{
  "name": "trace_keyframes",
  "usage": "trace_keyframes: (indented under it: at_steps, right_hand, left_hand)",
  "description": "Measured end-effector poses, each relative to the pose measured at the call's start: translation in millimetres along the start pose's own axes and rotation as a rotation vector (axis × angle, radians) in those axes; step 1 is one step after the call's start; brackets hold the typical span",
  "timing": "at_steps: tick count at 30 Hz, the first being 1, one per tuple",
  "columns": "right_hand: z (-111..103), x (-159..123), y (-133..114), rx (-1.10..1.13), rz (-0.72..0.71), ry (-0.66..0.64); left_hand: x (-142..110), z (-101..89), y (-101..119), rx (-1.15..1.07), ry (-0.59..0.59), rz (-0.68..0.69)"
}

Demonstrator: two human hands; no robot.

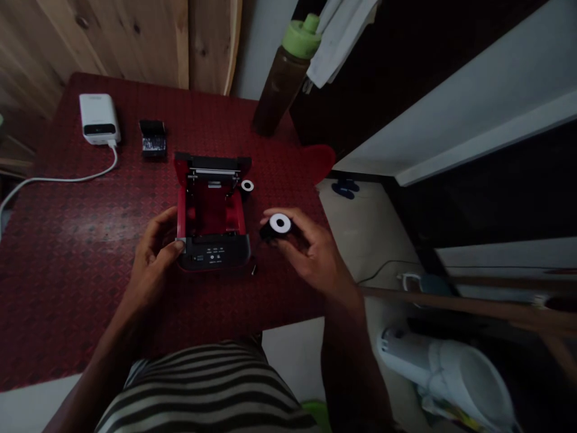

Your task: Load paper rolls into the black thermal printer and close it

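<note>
1. The red-and-black device is standing open on the red patterned table, its lid tilting up at the far side and its red inner compartment showing.
2. The black case is lying beyond the device, to its left; its contents are appearing too dark to name.
3. The green-capped bottle is standing near the table's far right corner, its dark wall hiding whether it is holding anything.
4. The left hand is gripping the device's near left corner, the thumb pressing by the black front panel and the fingers curling along the side.
5. The right hand is reaching in from the right, thumb and fingers closing around the white-ended roll, which is facing its ring end upward, apart from the device.
6. A second roll is sitting just beside the device's right side.
</note>
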State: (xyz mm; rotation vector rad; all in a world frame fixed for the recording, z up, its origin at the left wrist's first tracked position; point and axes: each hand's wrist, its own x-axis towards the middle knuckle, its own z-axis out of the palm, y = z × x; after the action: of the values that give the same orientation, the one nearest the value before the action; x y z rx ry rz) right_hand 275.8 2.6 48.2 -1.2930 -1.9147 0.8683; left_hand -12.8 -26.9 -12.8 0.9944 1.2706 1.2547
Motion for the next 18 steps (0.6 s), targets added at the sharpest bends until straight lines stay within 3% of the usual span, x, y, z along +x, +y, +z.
trace_keyframes:
  at_steps: [3,6,12,18]
  right_hand:
    - [-1.1,17.7,-33.2,-0.18,-0.131,-0.055]
    - [20.7,39.6,-47.9,-0.362,-0.236,-0.161]
    - [64.3,67.0,-58.5,-0.714,-0.187,-0.359]
    - [72.7,72.9,-59.0,-0.785,-0.199,-0.319]
  left_hand:
    - [-0.2,0.6,0.7,-0.008,-0.015,0.0]
    - [-0.2,-0.2,0.4,0.0,-0.029,0.014]
    - [-0.9,-2.0,-1.2,-0.011,-0.055,0.05]
    - [-0.2,-1.8,-1.1,-0.011,-0.067,0.036]
